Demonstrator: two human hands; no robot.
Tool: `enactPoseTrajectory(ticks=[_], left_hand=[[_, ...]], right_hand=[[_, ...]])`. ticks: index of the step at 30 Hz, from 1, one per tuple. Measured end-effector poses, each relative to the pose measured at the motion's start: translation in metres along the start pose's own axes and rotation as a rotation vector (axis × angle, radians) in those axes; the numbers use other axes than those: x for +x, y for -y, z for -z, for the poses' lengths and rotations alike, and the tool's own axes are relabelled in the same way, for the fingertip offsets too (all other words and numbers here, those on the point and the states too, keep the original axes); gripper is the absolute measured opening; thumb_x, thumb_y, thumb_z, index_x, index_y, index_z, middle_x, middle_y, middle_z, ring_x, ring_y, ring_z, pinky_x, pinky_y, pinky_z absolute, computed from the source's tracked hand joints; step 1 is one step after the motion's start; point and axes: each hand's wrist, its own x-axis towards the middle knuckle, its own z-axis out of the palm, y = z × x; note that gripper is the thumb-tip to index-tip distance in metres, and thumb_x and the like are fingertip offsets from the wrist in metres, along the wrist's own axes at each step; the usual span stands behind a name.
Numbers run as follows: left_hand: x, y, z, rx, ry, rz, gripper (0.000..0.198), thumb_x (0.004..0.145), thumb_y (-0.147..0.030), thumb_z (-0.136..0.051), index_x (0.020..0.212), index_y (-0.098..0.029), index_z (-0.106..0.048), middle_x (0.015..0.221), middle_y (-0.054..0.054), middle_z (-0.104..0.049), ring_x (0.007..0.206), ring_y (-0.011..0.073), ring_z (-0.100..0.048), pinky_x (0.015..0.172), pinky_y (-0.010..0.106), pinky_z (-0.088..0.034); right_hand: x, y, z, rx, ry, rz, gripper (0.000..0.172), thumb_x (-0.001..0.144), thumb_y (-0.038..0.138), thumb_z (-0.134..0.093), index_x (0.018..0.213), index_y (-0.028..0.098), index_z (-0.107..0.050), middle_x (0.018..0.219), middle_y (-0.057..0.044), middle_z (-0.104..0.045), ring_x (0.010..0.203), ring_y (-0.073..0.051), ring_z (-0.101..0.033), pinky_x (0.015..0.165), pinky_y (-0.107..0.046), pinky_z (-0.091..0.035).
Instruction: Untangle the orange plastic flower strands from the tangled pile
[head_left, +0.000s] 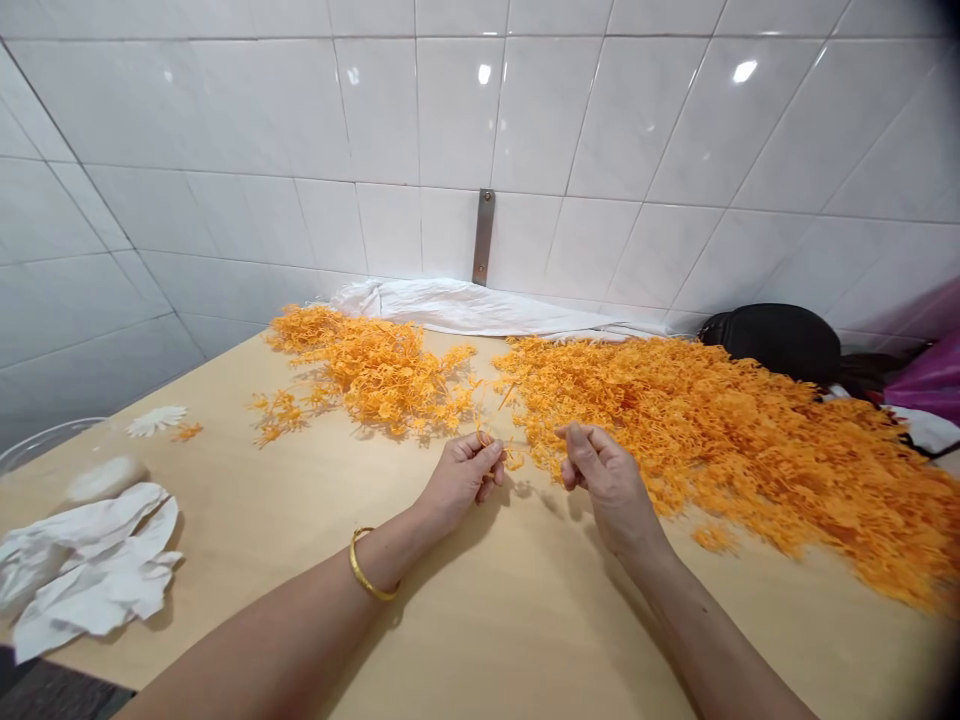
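My left hand is closed in a pinch on a small orange plastic flower sprig just above the wooden table. A gold bangle sits on that wrist. My right hand is close beside it, fingers curled together, thumb against fingertips; what it holds is too small to make out. Both hands hover between two heaps of orange sprigs: a smaller heap to the left and a large heap spreading to the right.
A white cloth lies along the tiled wall behind the heaps. A black bag and purple plastic sit at far right. Crumpled white paper, a white flower and a glass bowl rim are at left.
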Motion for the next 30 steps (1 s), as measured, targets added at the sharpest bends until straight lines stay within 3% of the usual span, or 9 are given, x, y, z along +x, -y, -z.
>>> enactPoseTrajectory(ticks=[2,5,11,14,17,19,23,26,30], left_hand=[[0.0,0.0,0.0,0.016,-0.003,-0.006,0.029,0.071,-0.04,-0.055,0.061,-0.015,-0.045,0.047,-0.004,-0.047,0.031,0.0023,-0.032,0.033,0.017,-0.019],[0.0,0.002,-0.001,0.028,0.008,-0.004,0.029,0.071,-0.039,-0.056,0.06,-0.015,-0.045,0.047,-0.004,-0.047,0.03,0.0021,-0.032,0.032,0.017,-0.018],[0.002,0.003,-0.002,-0.004,0.052,0.022,0.029,0.07,-0.037,-0.056,0.055,-0.015,-0.044,0.043,-0.004,-0.044,0.029,0.002,-0.029,0.03,0.017,-0.016],[0.005,0.003,-0.001,-0.047,-0.031,0.038,0.028,0.07,-0.037,-0.057,0.056,-0.015,-0.044,0.041,-0.004,-0.044,0.028,0.002,-0.029,0.03,0.017,-0.015],[0.009,0.003,0.001,-0.059,-0.107,0.035,0.027,0.071,-0.037,-0.055,0.059,-0.016,-0.044,0.041,-0.005,-0.044,0.027,0.0021,-0.028,0.03,0.017,-0.015],[0.009,0.003,0.003,-0.064,-0.097,0.032,0.027,0.072,-0.038,-0.054,0.061,-0.016,-0.044,0.043,-0.005,-0.046,0.027,0.0023,-0.029,0.031,0.017,-0.016],[0.007,0.001,0.008,-0.127,-0.043,0.029,0.027,0.072,-0.039,-0.054,0.064,-0.014,-0.047,0.049,-0.002,-0.05,0.031,0.0023,-0.034,0.034,0.017,-0.021],[0.005,0.0,0.008,-0.129,-0.016,0.025,0.027,0.073,-0.038,-0.053,0.065,-0.014,-0.047,0.051,-0.003,-0.05,0.033,0.0021,-0.035,0.036,0.017,-0.023],[0.003,0.001,0.004,-0.052,0.033,0.003,0.027,0.074,-0.038,-0.053,0.062,-0.014,-0.047,0.047,-0.004,-0.045,0.032,0.0023,-0.035,0.036,0.017,-0.023]], right_hand=[[-0.002,0.0,-0.002,-0.146,0.067,0.022,0.034,0.069,0.049,-0.056,0.083,0.018,-0.051,0.05,0.006,-0.039,0.045,-0.009,-0.036,0.042,-0.021,-0.029],[-0.004,-0.003,-0.01,-0.383,0.104,0.189,0.027,0.074,0.041,-0.052,0.062,0.018,-0.046,0.05,0.006,-0.035,0.046,-0.009,-0.032,0.044,-0.022,-0.025],[-0.014,-0.003,-0.017,-0.626,-0.081,0.501,0.032,0.083,0.029,-0.041,0.053,0.02,-0.032,0.05,0.004,-0.034,0.047,-0.01,-0.032,0.047,-0.024,-0.024],[-0.022,0.014,-0.007,-0.623,-0.322,0.617,0.028,0.083,0.029,-0.041,0.057,0.02,-0.04,0.048,0.003,-0.036,0.044,-0.01,-0.034,0.046,-0.024,-0.026],[-0.024,0.028,0.003,-0.504,-0.609,0.587,0.023,0.083,0.032,-0.041,0.065,0.02,-0.048,0.051,0.001,-0.044,0.048,-0.012,-0.043,0.049,-0.025,-0.031],[-0.02,0.026,0.005,-0.381,-0.514,0.439,0.022,0.082,0.035,-0.041,0.072,0.019,-0.051,0.058,0.0,-0.051,0.051,-0.013,-0.048,0.05,-0.025,-0.035],[-0.008,0.005,0.0,-0.221,-0.093,0.112,0.03,0.078,0.038,-0.046,0.101,0.019,-0.052,0.067,-0.001,-0.055,0.05,-0.012,-0.047,0.046,-0.024,-0.036],[-0.005,-0.006,-0.008,-0.221,0.127,0.064,0.037,0.076,0.04,-0.05,0.104,0.017,-0.052,0.059,0.003,-0.047,0.047,-0.01,-0.04,0.046,-0.024,-0.032],[-0.005,-0.011,-0.02,-0.322,0.213,0.119,0.031,0.073,0.042,-0.053,0.093,0.017,-0.056,0.056,0.004,-0.042,0.052,-0.011,-0.038,0.051,-0.024,-0.031]])
